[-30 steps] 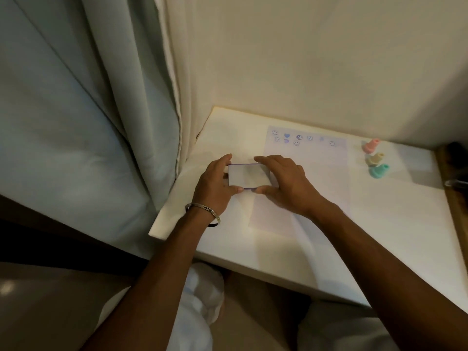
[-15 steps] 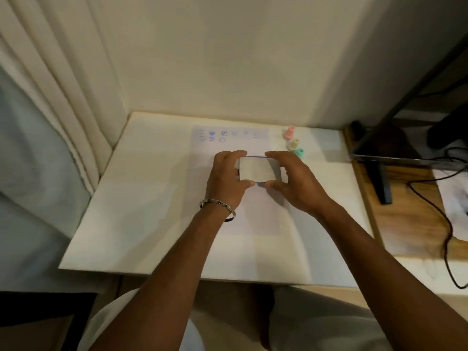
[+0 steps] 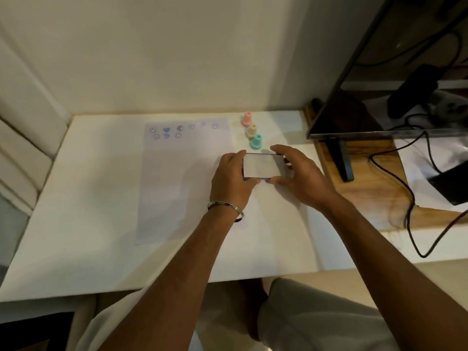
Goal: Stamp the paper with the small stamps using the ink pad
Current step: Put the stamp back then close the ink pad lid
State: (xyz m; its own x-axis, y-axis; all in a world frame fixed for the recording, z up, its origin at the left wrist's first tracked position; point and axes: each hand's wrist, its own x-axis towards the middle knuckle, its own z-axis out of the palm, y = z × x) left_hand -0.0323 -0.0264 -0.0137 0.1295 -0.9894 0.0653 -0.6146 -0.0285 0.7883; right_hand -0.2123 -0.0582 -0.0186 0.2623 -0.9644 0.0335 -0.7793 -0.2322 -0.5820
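since half a second ago, the ink pad is carried to the right, off the paper, and it is now held just in front of the teal stamp. the flat rectangular case is gripped from both ends: the left hand is closed on its left edge, and the right hand is closed on its right edge, with a finger along the far side and the thumb under the near corner. whether the case touches the table cannot be told. a metal bracelet is worn on the left wrist. three small stamps are standing upright in a short row near the right edge of the paper: a pink stamp farthest, a beige stamp in the middle, the teal one nearest. several blue prints are seen along the far edge of the paper. a dark monitor and black cables are seen at the right, on a wooden surface.
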